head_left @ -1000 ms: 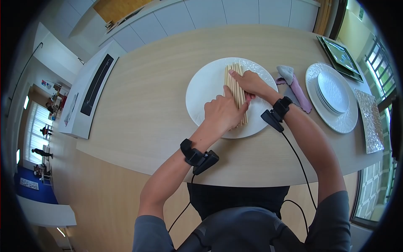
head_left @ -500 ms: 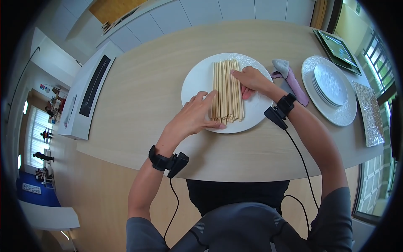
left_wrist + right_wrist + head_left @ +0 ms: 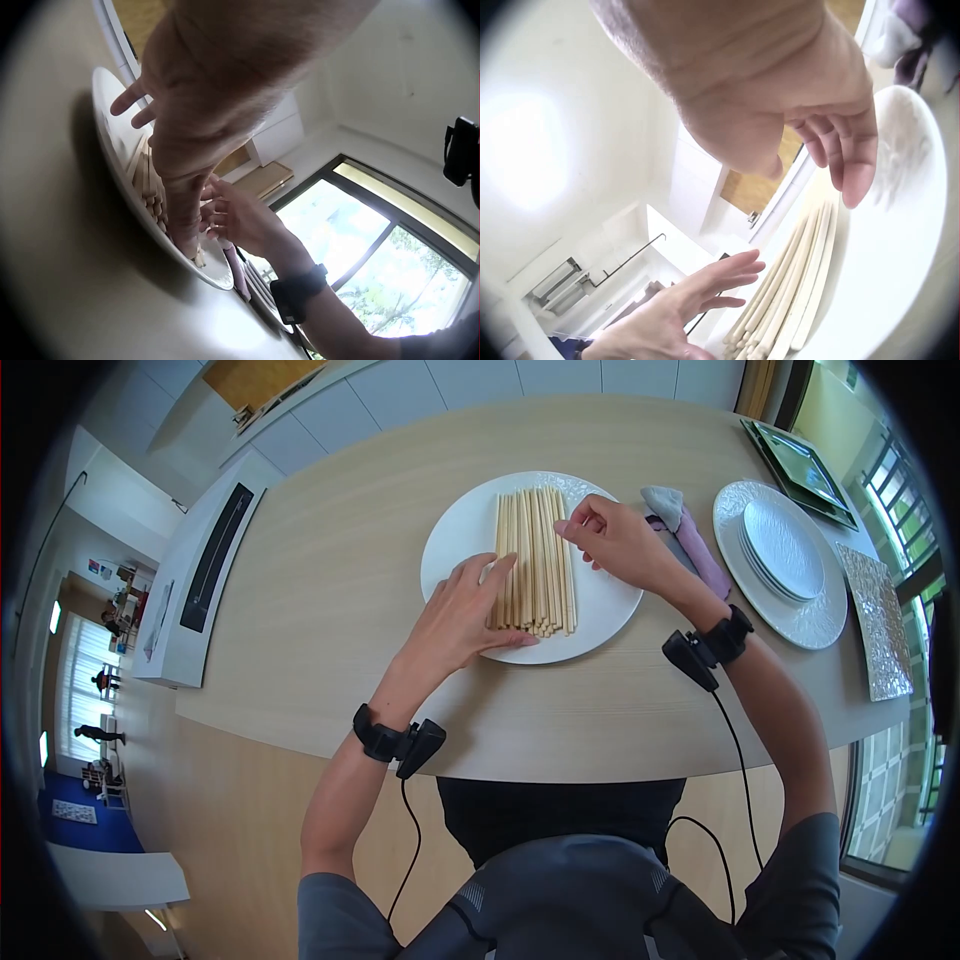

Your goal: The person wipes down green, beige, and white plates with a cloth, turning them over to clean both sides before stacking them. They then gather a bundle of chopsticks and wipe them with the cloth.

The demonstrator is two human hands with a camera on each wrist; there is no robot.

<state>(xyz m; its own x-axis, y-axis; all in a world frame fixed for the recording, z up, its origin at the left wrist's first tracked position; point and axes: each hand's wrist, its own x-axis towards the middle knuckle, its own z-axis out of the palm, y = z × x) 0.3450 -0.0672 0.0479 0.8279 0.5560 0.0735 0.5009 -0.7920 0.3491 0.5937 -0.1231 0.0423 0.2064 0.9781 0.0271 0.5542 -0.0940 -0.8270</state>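
A bundle of pale wooden chopsticks (image 3: 535, 570) lies lengthwise on a large white plate (image 3: 605, 600) with an embossed rim. My left hand (image 3: 452, 612) is beside the bundle's left edge, fingers spread and thumb reaching across its near ends. In the left wrist view that thumb points down at the ends of the chopsticks (image 3: 154, 202). To the right of the bundle my right hand (image 3: 622, 542) hovers over the plate, its fingers loosely bent and holding nothing. The right wrist view shows its fingertips (image 3: 859, 187) apart from the chopsticks (image 3: 791, 289).
Right of the plate lie a grey and pink cloth bundle (image 3: 690, 540), an oval white plate (image 3: 815, 630) bearing several small plates (image 3: 785, 545), and a textured silvery tray (image 3: 878, 625). Green rectangular trays (image 3: 805, 472) sit at the far right. A cable hangs from each wrist camera.
Both hands were pressing the bundle together; the left hand moved to its left side and the chopsticks spread into a wider layer. The right hand then lifted away rightward.
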